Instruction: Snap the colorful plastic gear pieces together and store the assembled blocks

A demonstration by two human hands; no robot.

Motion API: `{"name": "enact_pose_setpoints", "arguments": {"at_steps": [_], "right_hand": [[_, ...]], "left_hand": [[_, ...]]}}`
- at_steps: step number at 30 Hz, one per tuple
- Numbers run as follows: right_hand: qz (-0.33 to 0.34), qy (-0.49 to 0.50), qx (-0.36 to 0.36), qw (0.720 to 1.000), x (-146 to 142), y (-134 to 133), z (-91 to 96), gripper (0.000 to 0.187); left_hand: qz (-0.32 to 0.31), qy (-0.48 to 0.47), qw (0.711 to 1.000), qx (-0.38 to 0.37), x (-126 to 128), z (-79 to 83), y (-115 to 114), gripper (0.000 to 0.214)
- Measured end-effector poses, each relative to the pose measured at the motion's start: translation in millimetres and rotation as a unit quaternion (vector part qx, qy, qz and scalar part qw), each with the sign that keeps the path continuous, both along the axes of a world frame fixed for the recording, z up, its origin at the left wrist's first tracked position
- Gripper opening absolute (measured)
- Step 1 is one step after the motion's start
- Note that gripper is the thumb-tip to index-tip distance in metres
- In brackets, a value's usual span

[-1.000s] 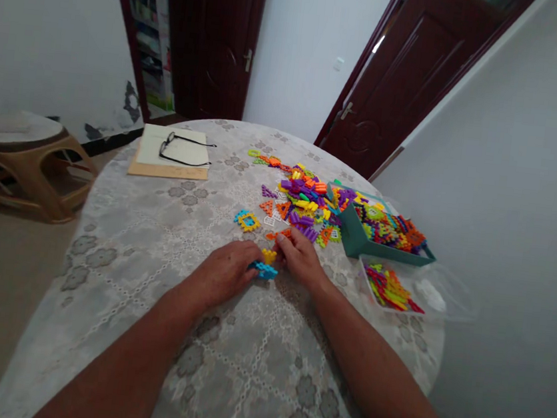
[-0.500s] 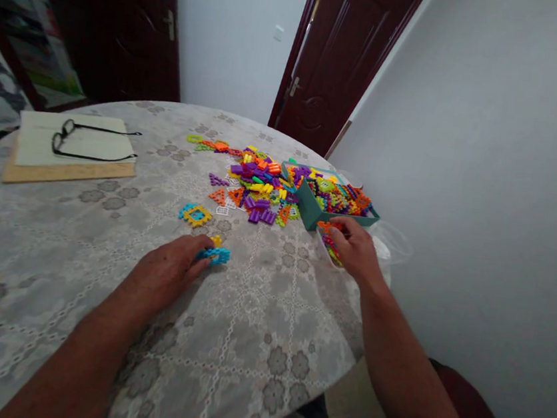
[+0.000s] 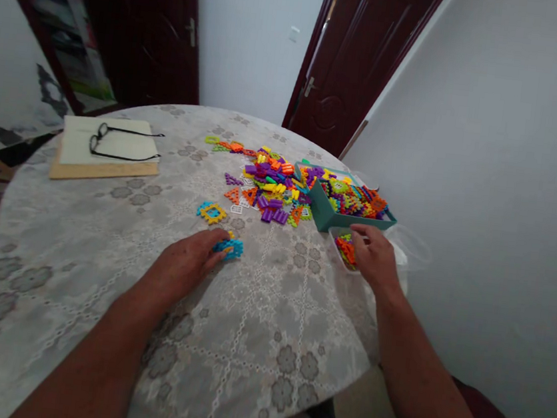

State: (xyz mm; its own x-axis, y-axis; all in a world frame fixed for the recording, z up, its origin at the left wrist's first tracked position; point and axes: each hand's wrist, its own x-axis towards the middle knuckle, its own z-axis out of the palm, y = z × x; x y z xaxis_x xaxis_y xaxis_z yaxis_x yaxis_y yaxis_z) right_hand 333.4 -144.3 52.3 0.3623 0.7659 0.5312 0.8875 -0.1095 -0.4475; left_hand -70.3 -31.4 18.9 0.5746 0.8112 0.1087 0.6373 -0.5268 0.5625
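Observation:
My left hand point(image 3: 195, 253) is closed with thumb and fingers round several blue toothed building pieces point(image 3: 234, 249), with a bit of yellow showing among them. Just beyond it, a yellow and blue pair of frame-shaped pieces point(image 3: 213, 213) lies on the tablecloth. My right hand point(image 3: 376, 255) hovers at the rim of a small clear plastic tub point(image 3: 333, 234), thumb and forefinger a little apart, with no piece visible between them. Orange, green and red pieces point(image 3: 346, 249) lie in the tub, partly hidden by that hand.
A loose heap of coloured pieces point(image 3: 274, 182) spreads beside a green box point(image 3: 325, 216) full of more. Left on the round table point(image 3: 120, 231), black glasses point(image 3: 125, 144) rest on paper point(image 3: 77, 146) over a board. A clear lid point(image 3: 412, 246) lies by the wall.
The orange piece that was in my right fingers is now down in the tub. My left hand keeps hold of the blue pieces. The whole view has shifted left, so things appear farther right.

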Motion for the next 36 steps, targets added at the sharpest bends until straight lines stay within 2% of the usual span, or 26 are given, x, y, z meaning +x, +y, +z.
{"name": "enact_pose_setpoints", "arguments": {"at_steps": [2,5,7,9,11,16,20,25,30,33,36], "right_hand": [[0.062,0.021,-0.017,0.998,-30.8,4.5,6.2,0.030],[0.217,0.046,-0.082,0.972,-79.8,15.9,11.8,0.024],[0.306,0.052,-0.110,0.944,-109.2,30.1,9.3,0.022],[0.348,0.049,-0.116,0.929,-132.7,50.8,1.5,0.023],[0.357,0.040,-0.119,0.926,-150.2,76.0,-9.7,0.025],[0.357,0.000,-0.131,0.925,-180.5,135.7,-38.3,0.031],[0.344,-0.042,-0.144,0.927,-202.2,159.7,-52.6,0.039],[0.307,-0.087,-0.179,0.931,-218.5,162.2,-55.2,0.046],[0.329,-0.116,-0.164,0.923,-214.6,156.3,-55.7,0.022],[0.363,-0.067,-0.134,0.919,-205.2,151.2,-55.5,0.019],[0.391,0.035,-0.139,0.909,-195.7,145.4,-50.4,0.027]], "left_hand": [[0.004,0.003,1.000,-0.006,0.5,1.8,-2.4,0.043],[0.024,0.019,1.000,0.000,1.0,3.4,-5.0,0.051],[0.017,0.041,0.999,0.011,0.8,5.1,-6.3,0.038],[0.008,0.059,0.998,0.019,-0.6,7.6,-7.3,0.022],[0.012,0.068,0.997,0.021,-3.4,10.5,-8.0,0.016],[0.050,0.081,0.995,0.036,-13.5,13.6,-7.1,0.022],[0.076,0.082,0.993,0.047,-17.8,12.1,-5.7,0.023],[0.082,0.063,0.994,0.037,-17.0,10.4,-6.0,0.025],[0.094,0.070,0.993,0.032,-15.6,10.8,-6.9,0.022],[0.096,0.051,0.994,0.030,-15.4,11.6,-7.3,0.026],[0.102,0.028,0.994,0.023,-15.0,10.7,-6.9,0.034]]}}
